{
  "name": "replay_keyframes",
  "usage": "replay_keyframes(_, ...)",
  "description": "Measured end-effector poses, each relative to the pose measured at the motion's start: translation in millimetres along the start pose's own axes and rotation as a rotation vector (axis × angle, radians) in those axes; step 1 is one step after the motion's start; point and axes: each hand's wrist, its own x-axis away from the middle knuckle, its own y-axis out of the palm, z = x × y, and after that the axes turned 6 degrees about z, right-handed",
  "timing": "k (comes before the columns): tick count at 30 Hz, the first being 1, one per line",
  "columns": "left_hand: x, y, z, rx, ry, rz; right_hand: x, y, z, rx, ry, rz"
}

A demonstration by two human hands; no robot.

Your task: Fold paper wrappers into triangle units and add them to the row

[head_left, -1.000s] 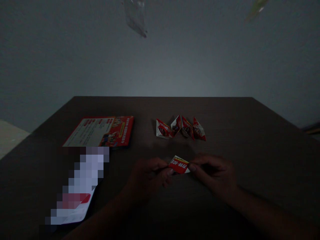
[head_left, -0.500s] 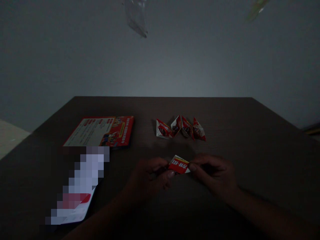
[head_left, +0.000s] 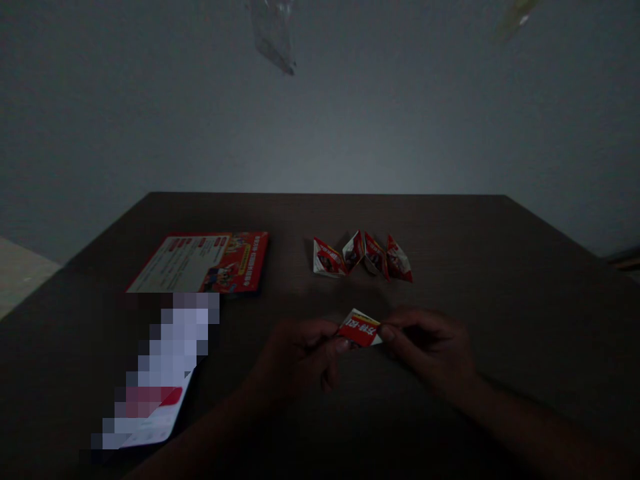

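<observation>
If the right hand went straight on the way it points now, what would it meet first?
The right hand pinches the paper, so that comes first; beyond it, roughly in line, is probably the left hand, though depth is hard to judge in this dim view.

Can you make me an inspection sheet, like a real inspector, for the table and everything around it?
Surface: dark table, dimly lit.
Things in use: a small red-and-white paper held between both hands; beyond it, a row of four folded paper pieces.
Clutter: on the left, a red-and-white printed booklet; nearer, a phone-like device with a lit screen, mostly pixelated.
Hands: left hand pinches the paper's left side; right hand pinches its right side.
Cables: nothing seen.
Surroundings: plain grey wall; at the top, a see-through bag and a yellowish thing too blurred to name.
</observation>
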Motion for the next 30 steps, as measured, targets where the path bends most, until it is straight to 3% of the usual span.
replay_keyframes(12,2.0,-1.6,5.9,-0.153,0.180,0.093,-0.1,2.0,2.6,-0.003,0.019,-0.034)
replay_keyframes(21,1.4,-0.7,2.1,-0.157,0.177,0.202,-0.9,1.3,4.3,0.007,0.004,-0.070)
replay_keyframes(26,2.4,-1.3,0.5,-0.109,0.116,0.190,-0.3,1.6,4.9,0.024,0.018,-0.073)
replay_keyframes(30,0.9,-1.8,-0.2,-0.119,0.161,0.197,-0.1,1.8,3.7,0.019,0.016,-0.085)
